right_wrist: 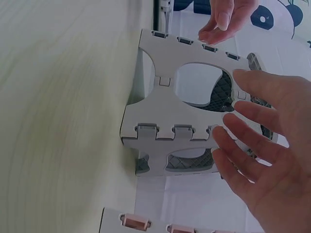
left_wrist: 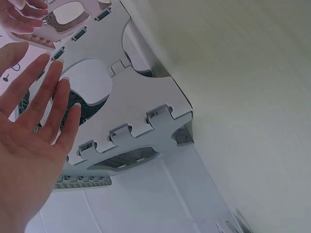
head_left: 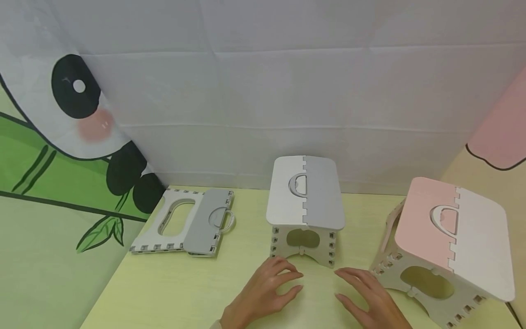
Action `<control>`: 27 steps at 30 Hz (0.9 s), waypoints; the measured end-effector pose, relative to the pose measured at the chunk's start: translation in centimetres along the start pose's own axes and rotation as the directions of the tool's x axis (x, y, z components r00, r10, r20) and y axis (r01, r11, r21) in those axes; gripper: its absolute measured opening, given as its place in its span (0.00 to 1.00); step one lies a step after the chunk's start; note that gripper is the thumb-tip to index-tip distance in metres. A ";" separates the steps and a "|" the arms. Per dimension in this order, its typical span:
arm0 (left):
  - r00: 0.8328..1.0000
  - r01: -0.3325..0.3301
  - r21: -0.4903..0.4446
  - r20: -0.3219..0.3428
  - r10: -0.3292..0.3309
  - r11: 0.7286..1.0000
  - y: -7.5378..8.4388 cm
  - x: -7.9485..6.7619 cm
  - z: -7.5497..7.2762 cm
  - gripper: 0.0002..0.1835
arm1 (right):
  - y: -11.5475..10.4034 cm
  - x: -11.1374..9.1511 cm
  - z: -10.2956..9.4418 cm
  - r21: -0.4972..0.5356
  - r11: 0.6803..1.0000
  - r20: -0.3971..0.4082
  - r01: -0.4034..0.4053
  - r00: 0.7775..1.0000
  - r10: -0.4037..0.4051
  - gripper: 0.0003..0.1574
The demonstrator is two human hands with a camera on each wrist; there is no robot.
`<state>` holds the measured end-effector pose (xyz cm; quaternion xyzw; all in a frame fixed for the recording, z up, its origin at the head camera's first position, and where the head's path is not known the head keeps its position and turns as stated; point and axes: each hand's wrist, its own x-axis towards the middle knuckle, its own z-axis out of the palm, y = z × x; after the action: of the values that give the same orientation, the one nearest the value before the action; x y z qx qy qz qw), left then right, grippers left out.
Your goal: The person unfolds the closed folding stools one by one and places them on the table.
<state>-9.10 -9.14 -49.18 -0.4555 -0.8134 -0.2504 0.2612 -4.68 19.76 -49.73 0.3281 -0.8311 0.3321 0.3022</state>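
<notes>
Standing near the back edge of the table point(head_left: 185, 288), the gray-and-white stool point(head_left: 308, 205) turns one leg panel toward the front; its seat seam runs back to front. Bare wood-grain surface lies broad to the stool's left, narrower to its right. The left hand point(head_left: 267, 288) and right hand point(head_left: 371, 299) sit before it, fingers spread and gently bent, gripping nothing; whether the left fingertips touch the stool cannot be told. The smooth, plastic-looking seat has rounded corners, a toothed seam and a loop handle; the leg panel has an oval hole and arched foot. A folded stool point(head_left: 201, 224) lies flat by the back left corner, and a pink-and-white stool point(head_left: 448, 246) stands near the right edge.
</notes>
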 end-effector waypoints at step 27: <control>0.993 0.105 0.024 -0.058 -0.103 0.994 -1.6 -2.6 -2.5 0.10 | -1.2 2.2 2.2 0.004 1.000 0.137 -0.018 0.990 0.017 0.28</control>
<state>-8.84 -13.04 -49.32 -0.4015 -0.8316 -0.2656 0.2770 -5.74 16.67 -49.01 0.3436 -0.8520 0.3135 0.2405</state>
